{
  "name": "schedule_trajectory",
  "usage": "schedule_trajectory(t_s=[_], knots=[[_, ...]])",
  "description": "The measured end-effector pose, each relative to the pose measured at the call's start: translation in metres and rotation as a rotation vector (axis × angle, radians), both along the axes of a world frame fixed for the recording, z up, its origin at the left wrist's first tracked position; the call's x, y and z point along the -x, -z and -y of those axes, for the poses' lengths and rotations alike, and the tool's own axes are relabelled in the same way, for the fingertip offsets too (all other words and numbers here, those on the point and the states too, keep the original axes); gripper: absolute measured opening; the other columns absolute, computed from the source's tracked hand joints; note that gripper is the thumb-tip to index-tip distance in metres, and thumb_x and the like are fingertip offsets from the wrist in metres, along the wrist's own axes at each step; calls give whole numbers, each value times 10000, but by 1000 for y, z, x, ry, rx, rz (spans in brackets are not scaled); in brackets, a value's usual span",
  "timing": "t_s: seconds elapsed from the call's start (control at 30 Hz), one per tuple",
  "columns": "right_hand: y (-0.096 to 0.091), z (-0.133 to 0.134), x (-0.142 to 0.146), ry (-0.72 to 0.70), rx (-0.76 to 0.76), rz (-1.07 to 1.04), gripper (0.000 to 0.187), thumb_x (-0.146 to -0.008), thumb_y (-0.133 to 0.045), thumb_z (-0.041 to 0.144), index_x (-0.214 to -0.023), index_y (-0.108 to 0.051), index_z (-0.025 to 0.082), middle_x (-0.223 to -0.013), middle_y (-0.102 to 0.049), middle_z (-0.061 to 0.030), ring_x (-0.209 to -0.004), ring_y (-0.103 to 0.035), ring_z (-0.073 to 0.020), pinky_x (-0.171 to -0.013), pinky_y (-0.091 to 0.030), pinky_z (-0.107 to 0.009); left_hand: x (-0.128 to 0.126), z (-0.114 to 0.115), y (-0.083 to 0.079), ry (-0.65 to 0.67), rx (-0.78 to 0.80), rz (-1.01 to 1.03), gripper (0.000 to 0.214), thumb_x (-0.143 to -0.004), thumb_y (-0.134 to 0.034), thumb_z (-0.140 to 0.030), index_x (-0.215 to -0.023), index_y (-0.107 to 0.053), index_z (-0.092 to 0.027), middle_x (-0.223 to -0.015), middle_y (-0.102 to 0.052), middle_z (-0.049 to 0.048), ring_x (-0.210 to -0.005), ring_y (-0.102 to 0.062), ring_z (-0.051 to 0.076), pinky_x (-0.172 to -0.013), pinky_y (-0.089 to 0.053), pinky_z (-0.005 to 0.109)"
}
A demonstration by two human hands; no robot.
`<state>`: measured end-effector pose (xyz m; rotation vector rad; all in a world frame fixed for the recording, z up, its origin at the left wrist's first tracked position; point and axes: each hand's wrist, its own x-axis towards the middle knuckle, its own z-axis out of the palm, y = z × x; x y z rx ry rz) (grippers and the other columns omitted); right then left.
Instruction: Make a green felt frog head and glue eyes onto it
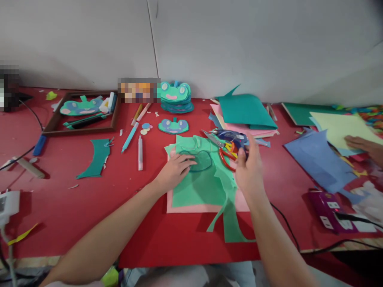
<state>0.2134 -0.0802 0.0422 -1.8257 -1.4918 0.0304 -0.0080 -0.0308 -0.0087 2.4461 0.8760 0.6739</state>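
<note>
My left hand (178, 169) lies with fingers stretched out on green felt (197, 193), at the left end of a dark rounded outline. Pink sheets (171, 205) show beneath the felt. To its right, my right hand (249, 165) has thumb and fingers around the rear of a dark blue glue gun (230, 136), whose tip points left. Scissors (225, 159) with red-orange handles lie against the gun, blades toward the upper left. Curved green felt offcuts (235, 223) hang toward the table's front edge. Part of the gun is hidden by my fingers.
Behind the felt lie a finished frog face (173, 126) and a stack of frog faces (176, 97). Markers (140, 153) and a brown tray (79, 130) are left. Folded felt (247, 111) sits back right. Another person's hand (363, 146) rests on yellow felt, near a purple power strip (329, 211).
</note>
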Motion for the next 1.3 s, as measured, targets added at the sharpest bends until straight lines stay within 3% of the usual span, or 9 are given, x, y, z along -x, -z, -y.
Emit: schedule_trajectory(t_s=[0.17,0.27,0.47,0.73,1.3], knots=[[31,-10,13,-78,0,-105,453,-892,-334,302,-1338,-326,221,-1233,-466,-133,-1119,-472,-246,-891,-424,-464,-1,-2,1,-44,128,102,192,-862,-442,-156,-975,-592,-195,-1135,-599,42,-1026,-531,171,-912,-421,367],[41,-11,19,-133,10,-169,454,-887,-355,297,-1334,-336,219,-1204,-485,-124,-1144,-454,-244,-904,-425,-465,-1,-5,-1,-117,257,201,165,-868,-442,-196,-929,-596,-193,-1070,-629,40,-991,-561,160,-874,-443,328],[41,-8,29,-197,20,-247,454,-890,-356,295,-1340,-322,241,-1236,-470,-111,-1160,-450,-245,-883,-452,-463,-2,-11,-4,-292,493,400,200,-847,-480,-303,-883,-622,-166,-881,-653,53,-812,-609,148,-760,-480,281],[45,-8,30,-234,45,-256,446,-897,-341,292,-1341,-326,251,-1241,-469,-105,-1181,-427,-252,-916,-421,-490,-1,-20,3,-417,745,702,266,-777,-552,-363,-909,-628,-144,-869,-680,69,-768,-641,164,-741,-519,310],[49,-7,31,-213,114,-260,459,-901,-348,315,-1354,-307,254,-1245,-453,-109,-1156,-439,-226,-930,-404,-435,-1,-19,2,-427,776,698,261,-742,-599,-357,-887,-655,-148,-805,-691,52,-761,-646,167,-750,-523,312]])
